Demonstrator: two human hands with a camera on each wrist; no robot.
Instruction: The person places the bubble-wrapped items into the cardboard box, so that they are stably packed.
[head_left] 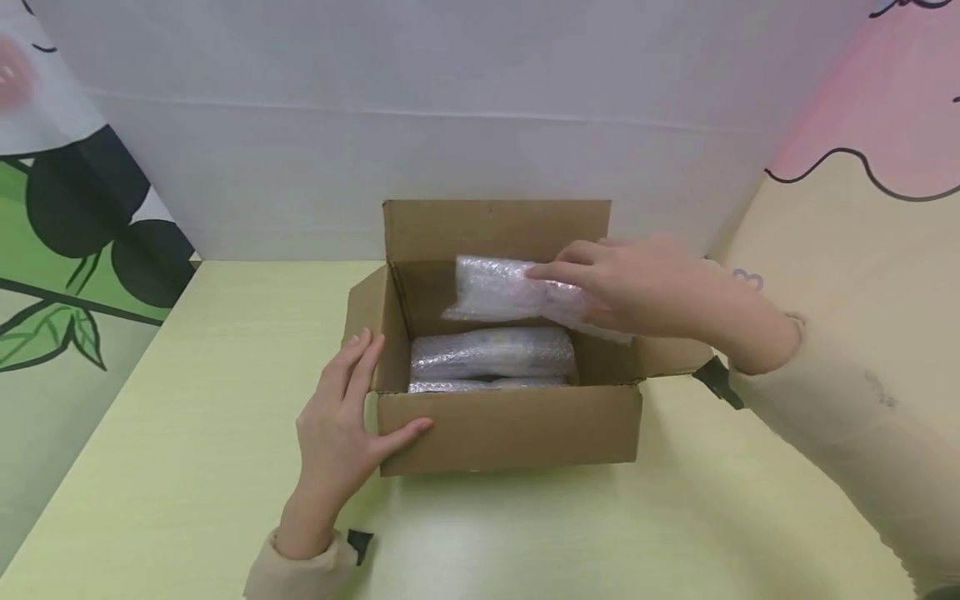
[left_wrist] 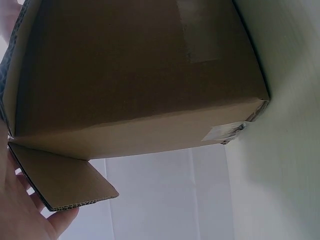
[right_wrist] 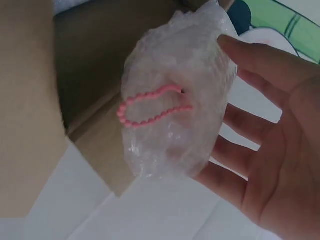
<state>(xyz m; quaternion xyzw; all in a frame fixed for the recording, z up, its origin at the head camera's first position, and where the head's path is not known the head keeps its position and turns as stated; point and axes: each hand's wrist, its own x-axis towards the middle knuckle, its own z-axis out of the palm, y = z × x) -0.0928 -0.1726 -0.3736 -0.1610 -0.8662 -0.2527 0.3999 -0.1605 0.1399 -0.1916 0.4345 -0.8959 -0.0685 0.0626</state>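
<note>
An open cardboard box (head_left: 510,429) stands on the table. My left hand (head_left: 339,412) holds its left front corner, thumb along the front wall and fingers at the left flap (left_wrist: 62,180). Over the right part of the box, my right hand (head_left: 637,279) grips a bubble-wrapped package (head_left: 495,287) between thumb and fingers. A pink beaded loop (right_wrist: 145,120) shows on that package in the right wrist view; the wrap hides what is inside. Lower in the box lie more bubble-wrapped packages (head_left: 491,352), side by side.
The back flap (head_left: 495,229) stands up by the white backdrop (head_left: 465,158), and the right flap (head_left: 671,357) spreads outward. Pale yellow table surface (head_left: 202,417) surrounds the box. Cartoon-printed panels (head_left: 82,192) flank both sides.
</note>
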